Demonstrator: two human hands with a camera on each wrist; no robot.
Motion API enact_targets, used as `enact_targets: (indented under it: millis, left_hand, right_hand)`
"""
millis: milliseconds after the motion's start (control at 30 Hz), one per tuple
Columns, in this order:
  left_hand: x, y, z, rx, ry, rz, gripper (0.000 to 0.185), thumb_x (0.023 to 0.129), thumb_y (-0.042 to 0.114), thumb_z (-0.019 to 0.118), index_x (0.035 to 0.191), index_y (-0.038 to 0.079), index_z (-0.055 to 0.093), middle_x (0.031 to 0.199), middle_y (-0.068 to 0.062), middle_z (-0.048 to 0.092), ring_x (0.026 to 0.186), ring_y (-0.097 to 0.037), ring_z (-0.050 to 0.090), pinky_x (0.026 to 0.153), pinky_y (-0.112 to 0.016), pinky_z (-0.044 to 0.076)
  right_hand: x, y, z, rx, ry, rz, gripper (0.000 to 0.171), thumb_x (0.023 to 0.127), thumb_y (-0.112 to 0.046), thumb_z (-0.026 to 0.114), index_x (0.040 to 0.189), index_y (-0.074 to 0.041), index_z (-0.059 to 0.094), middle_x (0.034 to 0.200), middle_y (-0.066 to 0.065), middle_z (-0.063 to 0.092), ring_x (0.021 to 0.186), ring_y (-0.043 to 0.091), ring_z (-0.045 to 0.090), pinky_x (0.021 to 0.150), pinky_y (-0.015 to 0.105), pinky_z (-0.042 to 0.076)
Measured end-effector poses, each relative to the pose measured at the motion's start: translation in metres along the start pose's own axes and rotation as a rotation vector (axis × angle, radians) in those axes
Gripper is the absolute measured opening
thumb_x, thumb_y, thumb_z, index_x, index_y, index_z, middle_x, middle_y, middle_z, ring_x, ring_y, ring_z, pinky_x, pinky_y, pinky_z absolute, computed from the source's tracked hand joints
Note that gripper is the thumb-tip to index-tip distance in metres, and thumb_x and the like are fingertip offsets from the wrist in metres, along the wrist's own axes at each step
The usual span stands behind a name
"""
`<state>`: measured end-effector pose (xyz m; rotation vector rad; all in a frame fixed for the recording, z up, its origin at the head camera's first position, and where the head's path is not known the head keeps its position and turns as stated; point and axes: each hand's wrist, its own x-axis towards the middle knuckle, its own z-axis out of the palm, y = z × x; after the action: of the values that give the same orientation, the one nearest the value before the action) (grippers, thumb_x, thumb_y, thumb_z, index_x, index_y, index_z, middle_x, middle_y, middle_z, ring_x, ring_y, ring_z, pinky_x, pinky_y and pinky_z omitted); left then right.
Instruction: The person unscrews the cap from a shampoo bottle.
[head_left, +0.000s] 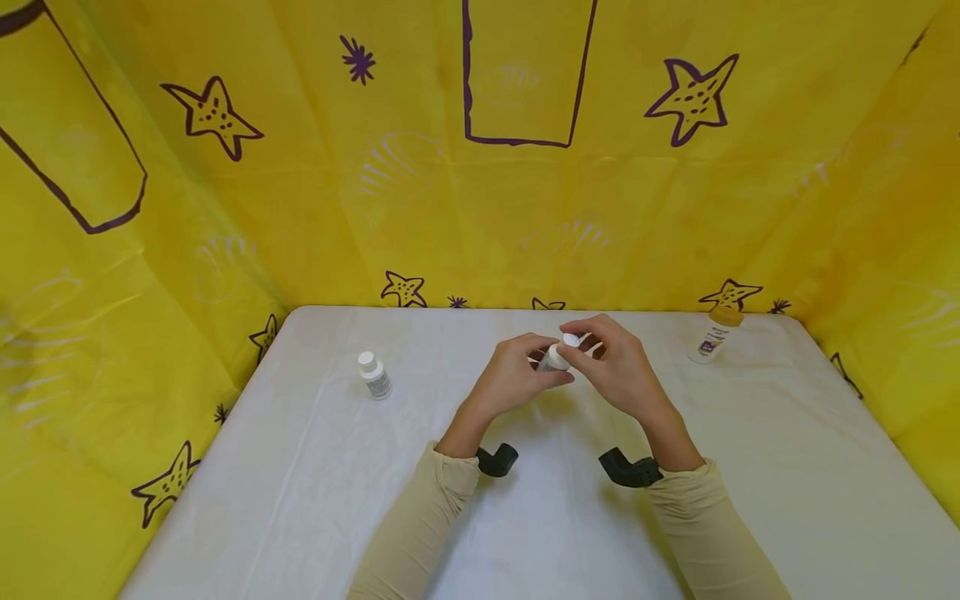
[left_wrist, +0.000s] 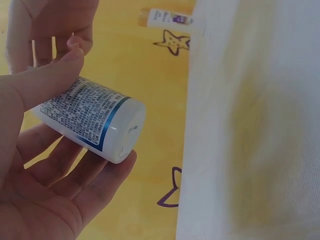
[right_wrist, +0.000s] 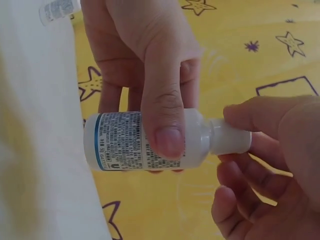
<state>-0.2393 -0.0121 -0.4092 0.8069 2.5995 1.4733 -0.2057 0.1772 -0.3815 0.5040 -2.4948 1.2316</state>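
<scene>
In the head view my left hand (head_left: 516, 373) grips a small white bottle (right_wrist: 122, 142), held tilted above the table. The right wrist view shows the left thumb lying across its printed label, which has a blue band near the base. My right hand (head_left: 621, 371) pinches the white cap (right_wrist: 236, 139) between thumb and fingers. That cap is at the bottle's neck; whether it is loose I cannot tell. The bottle's base points toward the camera in the left wrist view.
A similar white bottle (head_left: 377, 379) stands upright on the left of the white-covered table (head_left: 300, 500). At the back right is a clear bottle with a yellow cap (head_left: 708, 340). Yellow patterned cloth (head_left: 450, 217) encloses the table's back and sides.
</scene>
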Motion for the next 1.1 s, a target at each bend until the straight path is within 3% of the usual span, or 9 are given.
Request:
enact_targets:
  millis: [133, 233, 533, 867, 1000, 1100]
  left_hand:
    - [0.0002, -0.0011, -0.0007, -0.002, 0.0, -0.003, 0.04, 0.084, 0.032, 0.085, 0.12, 0.019, 0.073, 0.119, 0.001, 0.072, 0.098, -0.014, 0.07, 0.083, -0.024, 0.058]
    - [-0.0006, -0.0009, -0.0017, -0.013, -0.001, -0.014, 0.04, 0.084, 0.033, 0.085, 0.121, 0.021, 0.073, 0.12, 0.002, 0.072, 0.098, -0.014, 0.07, 0.082, -0.025, 0.059]
    - [-0.0013, 0.0002, -0.0023, -0.042, 0.004, -0.011, 0.042, 0.082, 0.032, 0.086, 0.121, 0.023, 0.074, 0.119, 0.003, 0.072, 0.099, -0.015, 0.07, 0.083, -0.025, 0.059]
    - [-0.0011, -0.0022, -0.0023, -0.05, -0.005, -0.016, 0.041, 0.083, 0.029, 0.086, 0.121, 0.019, 0.074, 0.119, 0.0, 0.072, 0.102, -0.02, 0.07, 0.084, -0.026, 0.059]
    - [-0.0009, -0.0027, -0.003, -0.057, -0.005, -0.019, 0.043, 0.083, 0.03, 0.086, 0.122, 0.019, 0.073, 0.121, -0.001, 0.072, 0.102, -0.021, 0.071, 0.083, -0.026, 0.059]
    - [-0.0007, -0.0017, -0.0034, -0.064, -0.004, -0.015, 0.042, 0.083, 0.03, 0.086, 0.122, 0.018, 0.073, 0.12, -0.001, 0.072, 0.101, -0.022, 0.072, 0.083, -0.026, 0.059]
  right_hand:
    - [0.0005, -0.0007, -0.0007, 0.009, -0.015, -0.035, 0.032, 0.093, -0.009, 0.074, 0.125, -0.01, 0.071, 0.118, 0.009, 0.071, 0.094, 0.019, 0.063, 0.075, 0.027, 0.053]
    - [0.0011, -0.0015, 0.0003, 0.022, -0.014, -0.014, 0.036, 0.093, -0.013, 0.075, 0.128, -0.01, 0.068, 0.12, 0.01, 0.07, 0.095, 0.021, 0.064, 0.077, 0.033, 0.055]
    - [0.0018, -0.0028, -0.0001, 0.003, 0.042, 0.136, 0.031, 0.088, -0.025, 0.081, 0.107, -0.005, 0.067, 0.09, 0.009, 0.063, 0.083, 0.02, 0.058, 0.066, 0.023, 0.047]
    - [0.0002, -0.0002, -0.0022, -0.029, -0.009, -0.059, 0.028, 0.093, -0.009, 0.073, 0.121, -0.009, 0.073, 0.111, 0.007, 0.069, 0.094, 0.019, 0.062, 0.072, 0.029, 0.054]
    - [0.0004, -0.0003, -0.0021, -0.015, -0.011, -0.081, 0.031, 0.094, -0.007, 0.071, 0.125, -0.01, 0.072, 0.116, 0.006, 0.07, 0.095, 0.015, 0.062, 0.073, 0.024, 0.054]
    - [0.0005, -0.0004, -0.0027, -0.001, -0.002, -0.062, 0.035, 0.093, -0.009, 0.073, 0.128, -0.011, 0.07, 0.119, 0.008, 0.07, 0.097, 0.02, 0.064, 0.074, 0.026, 0.055]
